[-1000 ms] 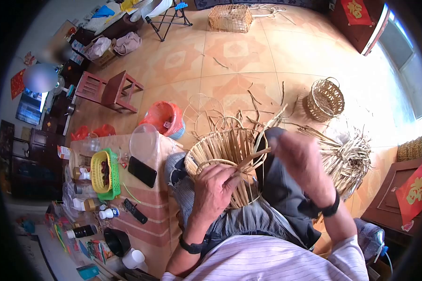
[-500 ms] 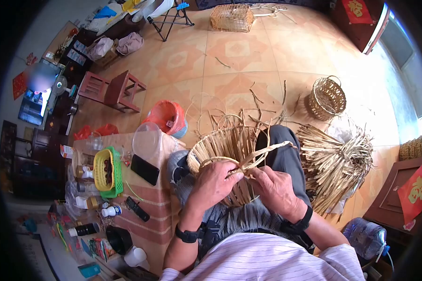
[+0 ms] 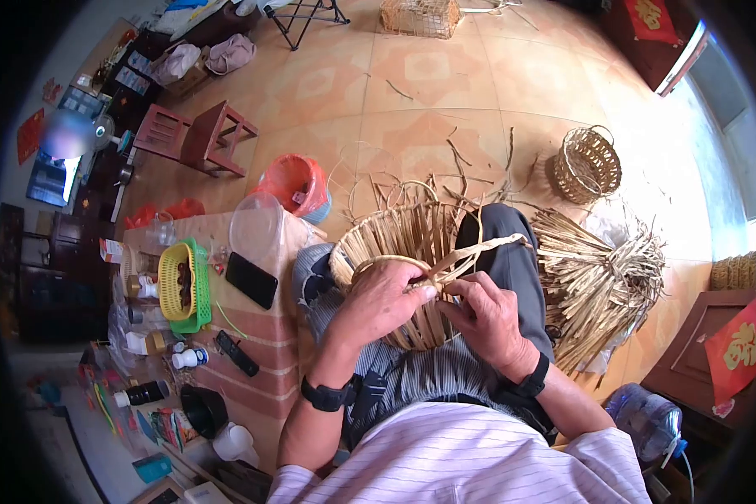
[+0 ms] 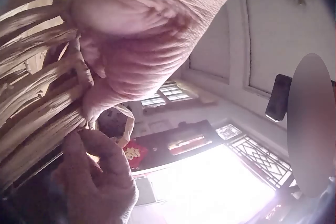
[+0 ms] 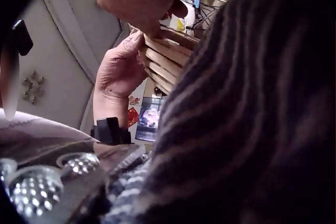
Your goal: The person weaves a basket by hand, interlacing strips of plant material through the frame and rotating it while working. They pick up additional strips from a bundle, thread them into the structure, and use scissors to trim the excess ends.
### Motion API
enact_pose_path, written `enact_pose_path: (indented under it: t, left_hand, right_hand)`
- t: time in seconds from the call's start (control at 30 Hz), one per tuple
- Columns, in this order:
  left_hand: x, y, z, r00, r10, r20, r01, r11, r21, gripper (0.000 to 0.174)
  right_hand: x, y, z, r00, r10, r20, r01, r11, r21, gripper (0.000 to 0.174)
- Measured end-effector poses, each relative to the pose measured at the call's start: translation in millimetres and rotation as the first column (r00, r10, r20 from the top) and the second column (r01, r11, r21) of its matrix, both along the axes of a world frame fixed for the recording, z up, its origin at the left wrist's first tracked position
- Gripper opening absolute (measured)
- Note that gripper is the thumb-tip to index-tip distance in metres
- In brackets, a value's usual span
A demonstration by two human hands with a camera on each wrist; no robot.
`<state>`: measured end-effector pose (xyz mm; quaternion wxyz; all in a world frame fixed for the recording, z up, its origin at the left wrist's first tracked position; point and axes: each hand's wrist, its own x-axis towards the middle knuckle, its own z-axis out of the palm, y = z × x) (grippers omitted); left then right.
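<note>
In the head view a round basket of flat, dry strips (image 3: 361, 250) rests on the person's lap, its opening facing up. The left hand (image 3: 380, 304) grips the near rim, thumb toward the right hand. Close beside it, the right hand (image 3: 489, 317) pinches a strip at the rim with thumb and forefinger. A pale loose strip (image 3: 489, 246) rises from between the hands and points right. The left wrist view shows the basket's side strips (image 4: 42, 103), the left hand (image 4: 136, 40) above and the right hand (image 4: 100, 176) below, fingertips nearly meeting.
A bundle of dry strips (image 3: 596, 286) lies on the floor at the right, a small woven basket (image 3: 589, 165) behind it. At the left, a cloth-covered table (image 3: 265, 370) carries a phone (image 3: 251, 280), a yellow basket (image 3: 176, 281) and bottles. A red-lined bucket (image 3: 298, 186) stands beyond.
The right hand, raised and blurred at the right a second ago, has come down beside the left hand and pinches at the rim. The left hand has stayed on the rim. The head view has tilted slightly.
</note>
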<state>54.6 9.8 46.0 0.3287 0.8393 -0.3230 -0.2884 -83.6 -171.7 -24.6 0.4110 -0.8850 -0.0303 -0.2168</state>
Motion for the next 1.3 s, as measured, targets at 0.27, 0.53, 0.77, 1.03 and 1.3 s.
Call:
enact_pose_path:
  t: [0.27, 0.53, 0.77, 1.03, 1.3]
  left_hand:
    - [-8, 1, -3, 0.995, 0.071, 0.072, -0.067, 0.996, -0.055, 0.038]
    - [3, 2, -1, 0.998, 0.014, -0.068, -0.017, 0.999, -0.045, 0.037]
    - [-13, 7, 16, 0.995, 0.02, 0.1, -0.018, 0.999, -0.027, 0.037]
    - [-35, 6, 0, 0.949, 0.315, 0.02, -0.298, 0.915, -0.271, 0.017]
    - [-36, 6, -8, 0.932, 0.323, 0.164, -0.247, 0.898, -0.365, 0.013]
  right_hand:
    - [1, 7, 2, 0.991, -0.007, -0.132, 0.048, 0.95, 0.309, 0.028]
    - [0, 7, 1, 0.997, -0.052, -0.052, 0.058, 0.991, 0.119, 0.035]
    - [1, 4, 20, 0.996, -0.033, -0.088, 0.05, 0.977, 0.206, 0.027]
    - [-1, 3, 23, 0.982, -0.013, -0.189, 0.093, 0.903, 0.42, 0.021]
    - [2, 5, 21, 0.94, 0.201, -0.276, 0.142, 0.506, 0.851, 0.011]
